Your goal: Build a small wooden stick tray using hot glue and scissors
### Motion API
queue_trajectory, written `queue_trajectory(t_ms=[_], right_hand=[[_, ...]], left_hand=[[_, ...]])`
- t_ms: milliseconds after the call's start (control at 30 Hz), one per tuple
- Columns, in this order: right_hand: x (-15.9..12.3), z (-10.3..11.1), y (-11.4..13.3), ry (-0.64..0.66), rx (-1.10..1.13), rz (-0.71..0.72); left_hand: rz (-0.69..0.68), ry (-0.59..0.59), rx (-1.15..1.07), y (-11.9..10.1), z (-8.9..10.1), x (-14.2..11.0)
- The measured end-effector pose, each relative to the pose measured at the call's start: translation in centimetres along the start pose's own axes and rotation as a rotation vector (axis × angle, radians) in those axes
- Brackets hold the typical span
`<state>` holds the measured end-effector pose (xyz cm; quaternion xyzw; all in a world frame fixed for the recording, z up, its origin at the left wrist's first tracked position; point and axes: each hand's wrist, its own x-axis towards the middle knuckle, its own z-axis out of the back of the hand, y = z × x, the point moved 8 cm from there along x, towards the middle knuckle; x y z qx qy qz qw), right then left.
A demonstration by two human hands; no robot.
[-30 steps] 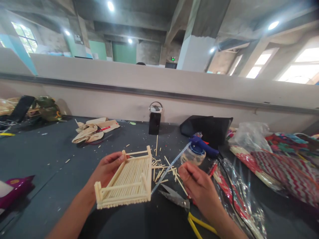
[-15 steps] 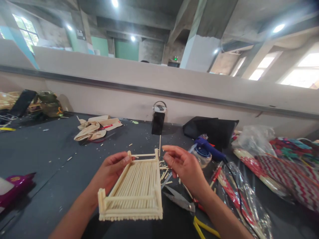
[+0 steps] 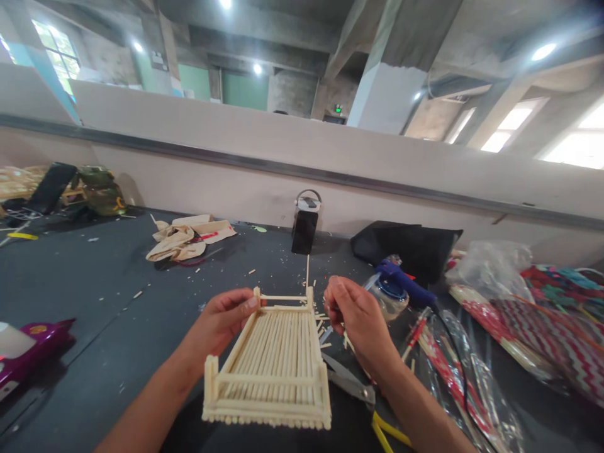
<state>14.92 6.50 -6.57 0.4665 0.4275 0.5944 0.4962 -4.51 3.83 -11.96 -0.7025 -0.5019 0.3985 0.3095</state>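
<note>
A small bed-like frame of pale wooden sticks [image 3: 274, 349], with a slatted base, corner posts and a crossbar at each end, is tilted above the dark table. My left hand [image 3: 231, 318] grips its far left corner, thumb on the post. To the right of the far right post, my right hand [image 3: 352, 308] is apart from the frame, its fingers curled and pressed together; whatever they may hold is hidden. Beneath that hand lie cut stick pieces [image 3: 321, 325] and scissors with yellow handles [image 3: 352, 382], partly covered by the forearm.
A blue glue gun [image 3: 406, 283] rests by a glass jar [image 3: 391, 301] at right. Plastic-wrapped sticks [image 3: 448, 365] lie beyond my right arm. A phone [image 3: 304, 231] stands at the back, crumpled cloth [image 3: 186, 238] left of it. Far left is a purple tool [image 3: 40, 355].
My right hand has drawn back rightward from the far right post, its fingers closing tighter. The stick frame, still in my left hand, appears shifted slightly right, along with the whole view.
</note>
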Motion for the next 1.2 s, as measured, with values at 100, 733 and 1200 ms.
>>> queue_trajectory(t_ms=[100,733,1200], right_hand=[[-0.1,-0.4,-0.2,0.043,-0.012,-0.015],[-0.7,-1.8,-1.7,0.144,0.12,-0.203],[-1.0,-1.7,-1.9,0.072,0.14,-0.198]], left_hand=[[-0.007,0.054,0.013,0.2,0.0,0.3],[-0.146,0.067,0.226,-0.6,-0.3,0.3],[-0.168,0.085,0.29,-0.9,-1.1,0.0]])
